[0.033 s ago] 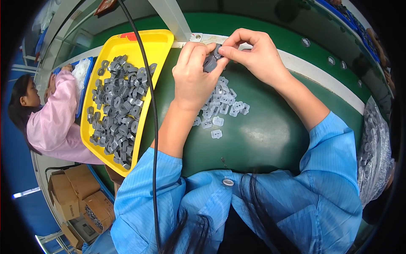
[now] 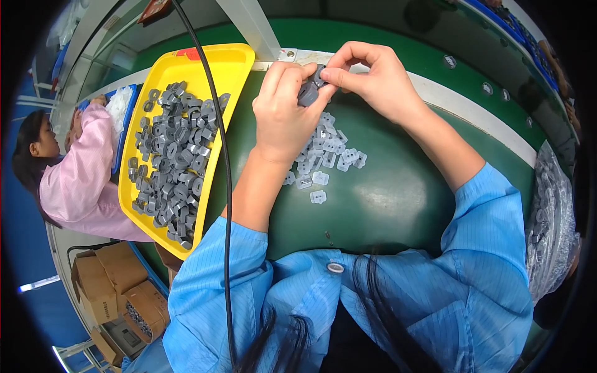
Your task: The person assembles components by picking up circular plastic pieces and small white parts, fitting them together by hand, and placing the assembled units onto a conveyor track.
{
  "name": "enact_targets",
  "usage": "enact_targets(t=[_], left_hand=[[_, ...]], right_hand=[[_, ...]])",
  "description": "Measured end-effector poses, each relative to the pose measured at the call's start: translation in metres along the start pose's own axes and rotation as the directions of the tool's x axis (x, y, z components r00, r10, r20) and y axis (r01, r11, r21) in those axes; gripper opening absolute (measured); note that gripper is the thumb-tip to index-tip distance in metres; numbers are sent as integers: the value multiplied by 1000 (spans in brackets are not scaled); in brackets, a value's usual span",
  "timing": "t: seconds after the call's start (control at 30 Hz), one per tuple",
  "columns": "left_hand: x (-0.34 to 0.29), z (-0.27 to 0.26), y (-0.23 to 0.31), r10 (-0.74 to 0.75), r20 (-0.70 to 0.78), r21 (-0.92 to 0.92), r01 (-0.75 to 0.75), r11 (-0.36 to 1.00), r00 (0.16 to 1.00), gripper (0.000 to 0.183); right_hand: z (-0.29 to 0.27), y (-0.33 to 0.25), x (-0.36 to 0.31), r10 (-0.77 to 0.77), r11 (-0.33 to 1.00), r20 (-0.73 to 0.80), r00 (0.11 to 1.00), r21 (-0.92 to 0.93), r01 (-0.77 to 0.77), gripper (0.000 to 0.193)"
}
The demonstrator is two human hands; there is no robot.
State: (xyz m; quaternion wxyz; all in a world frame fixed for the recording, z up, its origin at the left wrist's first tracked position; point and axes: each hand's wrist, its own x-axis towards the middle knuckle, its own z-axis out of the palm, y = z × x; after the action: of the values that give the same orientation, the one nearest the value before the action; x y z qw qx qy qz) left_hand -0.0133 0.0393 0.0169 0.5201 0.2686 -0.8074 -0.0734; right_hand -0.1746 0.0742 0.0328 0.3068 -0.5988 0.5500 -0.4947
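Green counter (image 2: 385, 217) extends beneath left hand (image 2: 283, 102) and right hand (image 2: 376, 78), together clamped on grey parts (image 2: 308, 94), visibly unchanged, handling apparently unfinished.

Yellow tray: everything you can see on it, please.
The yellow tray is shallow and long, with rounded corners and a raised rim; it looks like glossy plastic. A red mark shows at its far end. Grey parts lie heaped inside. It sits left of the left hand, which isn't touching it. A black cable crosses in front; contact unclear.
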Motion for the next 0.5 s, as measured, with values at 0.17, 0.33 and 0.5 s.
enact_targets(t=[0.17,0.33,0.5], left_hand=[[3,-2,3,133,27,-67,-131,989,991,31],[5,-10,-2,192,172,-161,-165,973,966,34],[6,-10,-7,218,317,-258,-138,956,923,36]], right_hand=[[-12,-2,2,162,893,286,945,365,-263,16],[-30,-5,9,178,899,538,824,252,-359,16],[-37,-12,10,202,953,623,756,54,-299,11]])
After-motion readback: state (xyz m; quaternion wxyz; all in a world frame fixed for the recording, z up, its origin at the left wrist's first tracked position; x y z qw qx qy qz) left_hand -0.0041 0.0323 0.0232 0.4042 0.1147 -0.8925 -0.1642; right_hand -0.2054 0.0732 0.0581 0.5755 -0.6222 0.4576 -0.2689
